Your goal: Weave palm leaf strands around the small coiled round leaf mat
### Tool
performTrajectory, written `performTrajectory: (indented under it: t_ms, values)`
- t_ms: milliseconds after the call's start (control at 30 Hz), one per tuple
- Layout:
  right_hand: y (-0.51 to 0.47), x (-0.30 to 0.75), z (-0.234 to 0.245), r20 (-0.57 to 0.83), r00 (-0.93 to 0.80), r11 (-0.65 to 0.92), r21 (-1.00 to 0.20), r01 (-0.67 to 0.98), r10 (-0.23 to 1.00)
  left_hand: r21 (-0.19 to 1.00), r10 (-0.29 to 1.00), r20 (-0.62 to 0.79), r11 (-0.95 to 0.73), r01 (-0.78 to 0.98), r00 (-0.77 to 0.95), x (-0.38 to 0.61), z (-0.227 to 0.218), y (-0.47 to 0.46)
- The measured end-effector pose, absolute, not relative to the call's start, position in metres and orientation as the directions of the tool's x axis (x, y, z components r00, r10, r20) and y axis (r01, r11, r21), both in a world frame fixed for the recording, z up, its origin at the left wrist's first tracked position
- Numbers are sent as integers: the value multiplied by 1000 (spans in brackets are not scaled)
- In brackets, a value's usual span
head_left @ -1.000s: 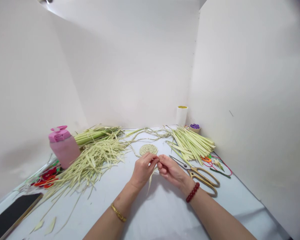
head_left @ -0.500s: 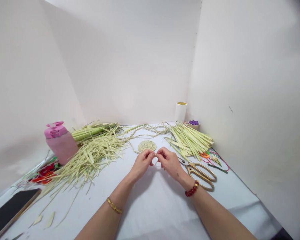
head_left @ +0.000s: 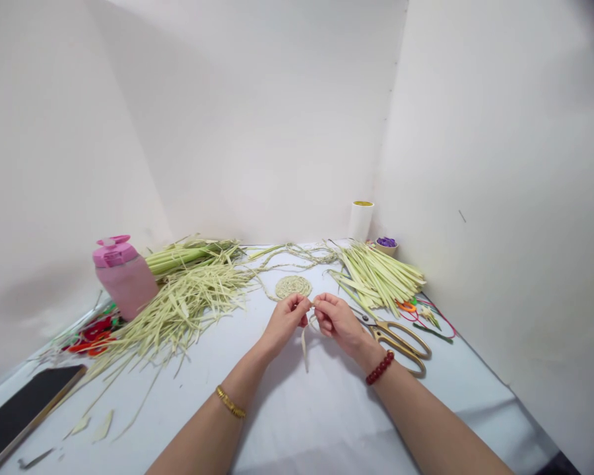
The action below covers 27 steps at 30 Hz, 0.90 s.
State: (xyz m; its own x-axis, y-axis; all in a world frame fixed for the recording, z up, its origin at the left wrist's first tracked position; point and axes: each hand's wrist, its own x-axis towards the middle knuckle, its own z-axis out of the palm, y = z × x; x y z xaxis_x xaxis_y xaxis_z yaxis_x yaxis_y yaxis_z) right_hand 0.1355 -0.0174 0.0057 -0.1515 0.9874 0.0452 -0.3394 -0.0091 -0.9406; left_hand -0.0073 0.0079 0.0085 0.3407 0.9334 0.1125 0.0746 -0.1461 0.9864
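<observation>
My left hand (head_left: 286, 321) and my right hand (head_left: 337, 322) meet over the middle of the white table (head_left: 287, 415), fingertips pinched together on a thin pale leaf strip (head_left: 305, 344) that hangs down between them. Just beyond my fingers lies a small round woven coil (head_left: 293, 287) with a braided cord running off behind it. A gold bracelet is on my left wrist and a red bead bracelet on my right.
Gold scissors (head_left: 398, 342) lie right of my right hand. A bundle of leaf strips (head_left: 379, 277) is at the right, a larger loose heap (head_left: 183, 307) at the left. A pink bottle (head_left: 123, 276), a dark phone (head_left: 22, 417), a white roll (head_left: 360, 220) and a small bowl (head_left: 387, 245) stand around.
My hands stayed together, shifting slightly. The strip's loose end, hidden half a second ago, hangs down below my fingers again.
</observation>
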Motion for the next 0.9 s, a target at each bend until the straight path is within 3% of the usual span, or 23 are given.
performTrajectory:
  t_ms: [100, 333, 500, 567, 667, 767, 833, 900]
  values:
    - [-18, 136, 5, 20, -207, -59, -928, -367, 978, 977, 932, 137, -182, 108, 336, -6, 8, 7]
    - [-19, 133, 8, 38, -123, 9, -973, -229, 992, 956, 942, 184, -238, 172, 281, -3, 2, 9]
    - [-18, 134, 4, 175, 17, 174, -984, 45, 984, 974, 926, 140, -193, 122, 350, -2, 3, 9]
    - [-18, 135, 2, 306, 39, 287, -925, 247, 951, 974, 924, 130, -186, 127, 359, -3, 3, 9]
    - [-20, 138, 0, 509, -49, 461, -731, 503, 860, 966, 921, 137, -206, 158, 366, -4, 4, 8]
    - [-21, 138, -1, 571, -100, 500, -604, 621, 815, 953, 918, 156, -237, 188, 366, -6, 4, 8]
    - [-21, 137, 0, 556, -70, 474, -628, 617, 828, 946, 917, 174, -256, 197, 359, -6, 3, 8]
    - [-21, 136, 1, 508, -6, 432, -727, 534, 861, 942, 918, 191, -271, 198, 349, -5, 3, 8]
